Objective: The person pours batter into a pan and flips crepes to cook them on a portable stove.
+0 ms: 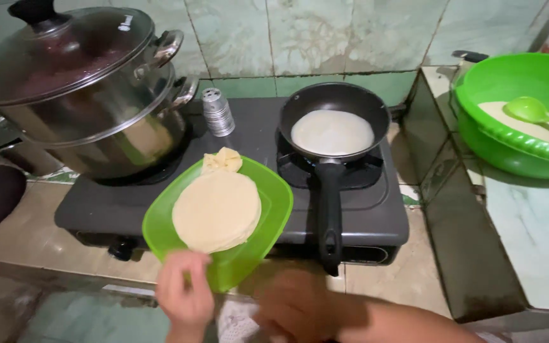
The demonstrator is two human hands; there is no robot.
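Green plastic frames this kitchen moment, seen from the head camera: a person's left hand [184,293] grips the near edge of a square green plate [265,216], fingers curled over the rim and holding it above the front of the black two-burner stove [376,219]. On the plate sits a stack of thin pale crepes [216,209], too closely layered to count, with one folded piece [222,161] at the plate's far edge. The right hand [300,305] hovers blurred in front of the stove, just below the pan's handle [329,216]; whether it is open or closed cannot be told, and it appears to hold nothing. On the stove's right burner stands one black frying pan [376,105] with a single round white crepe [332,132] spread inside, looking still pale. By appearances the work is at the waiting stage, plate held ready while the crepe sets; a next move would likely call for the free hand to take the handle and bring pan to plate without tipping the stack. On the stove's left burner sits one large steel pot [106,127] under a glass lid [65,54]; one small metal shaker [216,112] stands between pot and pan. Right of the stove, one green bowl [497,136] holds white batter [528,127] and one green ladle [532,111].
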